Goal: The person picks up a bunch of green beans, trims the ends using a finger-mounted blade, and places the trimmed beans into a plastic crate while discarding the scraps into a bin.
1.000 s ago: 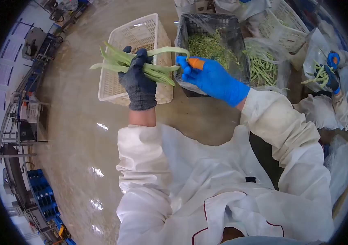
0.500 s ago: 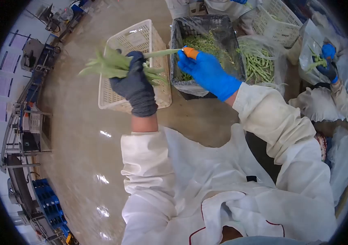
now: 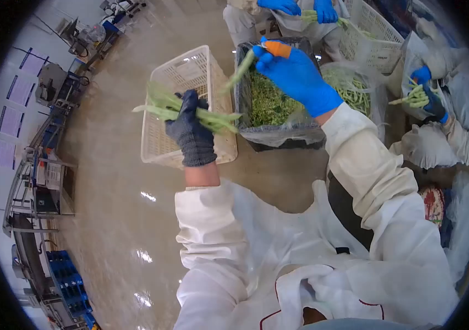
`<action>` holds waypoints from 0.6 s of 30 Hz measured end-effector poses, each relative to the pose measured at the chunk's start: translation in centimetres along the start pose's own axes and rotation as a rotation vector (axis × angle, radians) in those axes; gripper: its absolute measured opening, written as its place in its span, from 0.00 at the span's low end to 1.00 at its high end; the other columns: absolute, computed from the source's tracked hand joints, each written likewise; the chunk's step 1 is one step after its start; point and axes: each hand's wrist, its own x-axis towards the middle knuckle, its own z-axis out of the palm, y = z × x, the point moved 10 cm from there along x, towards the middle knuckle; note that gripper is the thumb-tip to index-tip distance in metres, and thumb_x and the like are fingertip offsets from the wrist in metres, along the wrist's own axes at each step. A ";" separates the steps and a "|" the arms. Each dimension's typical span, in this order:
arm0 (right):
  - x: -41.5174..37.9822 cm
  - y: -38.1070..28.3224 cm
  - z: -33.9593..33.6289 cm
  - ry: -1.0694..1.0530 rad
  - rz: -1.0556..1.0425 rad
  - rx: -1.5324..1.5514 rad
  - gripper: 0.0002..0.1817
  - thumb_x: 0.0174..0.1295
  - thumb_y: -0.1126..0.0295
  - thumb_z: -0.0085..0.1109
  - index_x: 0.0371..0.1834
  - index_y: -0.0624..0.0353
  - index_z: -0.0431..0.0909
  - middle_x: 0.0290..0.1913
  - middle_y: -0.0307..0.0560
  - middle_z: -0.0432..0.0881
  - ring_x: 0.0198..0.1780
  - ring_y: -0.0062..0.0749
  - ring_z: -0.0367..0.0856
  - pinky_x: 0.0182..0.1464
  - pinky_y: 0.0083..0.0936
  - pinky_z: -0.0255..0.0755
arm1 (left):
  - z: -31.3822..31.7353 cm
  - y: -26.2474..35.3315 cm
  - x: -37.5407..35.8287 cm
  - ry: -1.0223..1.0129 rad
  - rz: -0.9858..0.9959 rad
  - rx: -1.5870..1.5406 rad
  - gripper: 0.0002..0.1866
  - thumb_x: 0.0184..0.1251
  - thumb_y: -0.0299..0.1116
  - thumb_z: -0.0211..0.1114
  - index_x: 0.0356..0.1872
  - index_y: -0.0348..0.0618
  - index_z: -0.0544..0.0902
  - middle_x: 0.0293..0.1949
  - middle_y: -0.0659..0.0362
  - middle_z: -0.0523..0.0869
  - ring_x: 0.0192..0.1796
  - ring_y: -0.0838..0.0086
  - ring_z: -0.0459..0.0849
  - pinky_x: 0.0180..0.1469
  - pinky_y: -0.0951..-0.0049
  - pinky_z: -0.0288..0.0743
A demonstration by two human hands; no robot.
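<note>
My left hand [image 3: 191, 132], in a dark grey glove, is closed around a bunch of long flat green beans [image 3: 162, 105]. The bunch lies crosswise above a white plastic crate [image 3: 147, 144], its ends sticking out on both sides of the fist. In a blue glove, my right hand [image 3: 299, 80] is up and to the right, over a black-lined bin [image 3: 245, 113] of green trimmings [image 3: 272, 102]. An orange cover [image 3: 277, 49] sits on one of its digits. Between the right fingertips is the end of a single green bean [image 3: 240, 72], which slants down toward the bunch.
A clear bag of green beans [image 3: 358, 99] stands right of the bin. Another white crate [image 3: 374, 49] is behind it. Across from me, a person's blue gloves [image 3: 325, 11] hold beans; at right, another person's gloved hand [image 3: 435, 104] holds some. Equipment [image 3: 42, 181] lines the left wall.
My right hand has moved up and right, and its bean now tilts instead of lying level. My left hand with the bunch sits slightly lower and further right in view; the camera view has shifted too.
</note>
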 end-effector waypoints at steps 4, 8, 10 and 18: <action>-0.2 -0.7 0.1 -0.049 0.102 -0.260 0.12 0.65 0.76 0.58 0.49 0.70 0.78 0.42 0.50 0.83 0.41 0.28 0.82 0.46 0.25 0.80 | 0.2 2.5 0.1 -0.059 0.117 0.212 0.21 0.54 0.18 0.68 0.51 0.33 0.75 0.42 0.52 0.85 0.34 0.68 0.85 0.36 0.70 0.81; -1.8 1.7 2.7 -0.058 0.305 -0.242 0.12 0.66 0.74 0.57 0.48 0.70 0.79 0.39 0.49 0.84 0.38 0.27 0.82 0.42 0.25 0.79 | 6.2 1.0 -4.0 -0.396 0.003 0.172 0.21 0.51 0.17 0.70 0.49 0.32 0.79 0.40 0.52 0.85 0.34 0.72 0.85 0.36 0.74 0.81; -2.3 1.1 5.4 -0.256 0.123 -0.603 0.12 0.66 0.73 0.57 0.47 0.70 0.80 0.38 0.48 0.83 0.37 0.26 0.82 0.41 0.23 0.79 | 7.2 -1.2 -5.1 -0.490 -0.096 0.232 0.23 0.49 0.18 0.71 0.49 0.32 0.78 0.40 0.53 0.86 0.35 0.73 0.86 0.39 0.73 0.82; -3.0 3.6 4.5 -0.057 0.456 -0.454 0.12 0.64 0.67 0.62 0.41 0.67 0.82 0.32 0.43 0.82 0.27 0.20 0.76 0.29 0.17 0.71 | 6.9 -1.5 -5.7 -0.518 -0.079 0.260 0.20 0.51 0.18 0.70 0.47 0.33 0.78 0.35 0.55 0.86 0.32 0.73 0.86 0.33 0.74 0.81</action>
